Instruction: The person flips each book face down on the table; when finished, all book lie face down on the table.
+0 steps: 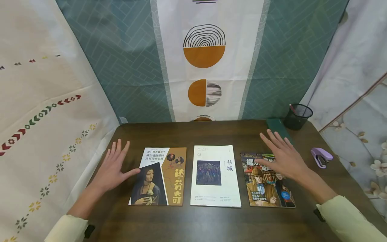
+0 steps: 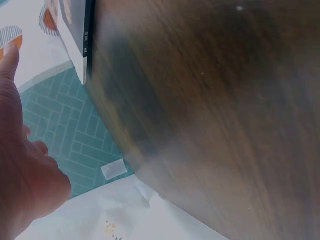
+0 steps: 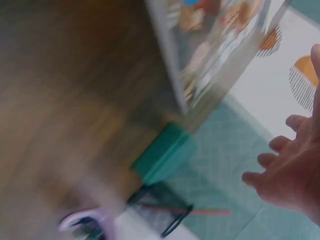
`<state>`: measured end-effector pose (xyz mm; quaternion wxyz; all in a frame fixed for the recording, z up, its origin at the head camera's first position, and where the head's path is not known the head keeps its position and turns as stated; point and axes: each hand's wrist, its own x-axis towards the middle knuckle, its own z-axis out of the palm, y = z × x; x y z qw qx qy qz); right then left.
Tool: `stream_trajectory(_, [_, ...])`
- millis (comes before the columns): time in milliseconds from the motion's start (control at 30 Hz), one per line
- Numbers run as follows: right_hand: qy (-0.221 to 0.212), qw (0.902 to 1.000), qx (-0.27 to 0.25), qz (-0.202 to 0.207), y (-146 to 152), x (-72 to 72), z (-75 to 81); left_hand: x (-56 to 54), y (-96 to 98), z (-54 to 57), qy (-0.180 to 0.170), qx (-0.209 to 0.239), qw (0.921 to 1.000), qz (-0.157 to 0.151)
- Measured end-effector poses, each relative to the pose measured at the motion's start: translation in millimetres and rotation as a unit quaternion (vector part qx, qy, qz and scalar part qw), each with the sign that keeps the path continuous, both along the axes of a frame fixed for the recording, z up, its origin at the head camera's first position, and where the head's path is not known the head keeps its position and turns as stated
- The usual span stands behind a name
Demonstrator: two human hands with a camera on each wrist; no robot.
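Three printed booklets lie in a row on the dark wooden table (image 1: 145, 222). On the left is a brown and white book (image 1: 173, 174) with a portrait of a woman. A white magazine (image 1: 211, 198) with a dark square picture lies in the middle. The right one is a colourful magazine (image 1: 263, 188) showing a figure in a brown hat. My left hand (image 1: 113, 168) is spread beside the brown book, its thumb near the cover's left edge. Fingers spread, my right hand (image 1: 285, 158) hovers over the colourful magazine's upper right and hides part of it. Neither hand holds anything.
A black mesh pen holder (image 1: 297, 117) with a reddish pencil stands at the back right corner. Beside it lies a dark green box or book (image 1: 276, 126). A purple stapler (image 1: 321, 156) sits near the right edge. Fabric curtains (image 1: 136, 67) hang behind the table.
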<state>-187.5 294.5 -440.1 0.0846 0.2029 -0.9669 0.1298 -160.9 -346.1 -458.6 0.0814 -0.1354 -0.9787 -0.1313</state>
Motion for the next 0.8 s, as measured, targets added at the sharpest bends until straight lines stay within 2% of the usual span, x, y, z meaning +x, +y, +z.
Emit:
stream_trajectory(133, [-0.023,0.9989,-0.021,0.035,-27.9,-14.0,2.3,8.6,-0.9,4.1,-0.044,0.057,0.9974,0.002])
stream_trajectory(233, [-0.041,0.9964,-0.034,0.066,-51.4,-25.1,0.5,15.3,-0.7,3.9,-0.079,0.108,0.991,0.005])
stream_trajectory(433, [-0.099,0.9854,-0.07,0.119,-100.4,-46.4,-7.6,29.7,2.2,-7.3,-0.123,0.185,0.975,-0.002])
stream_trajectory(600, [-0.162,0.9679,-0.117,0.152,-139.7,-59.7,-10.7,42.0,4.2,-17.7,-0.139,0.202,0.9696,-0.003])
stream_trajectory(800, [-0.208,0.9521,-0.116,0.192,-182.6,-74.4,-15.9,52.8,7.4,-29.2,-0.157,0.197,0.9677,-0.019])
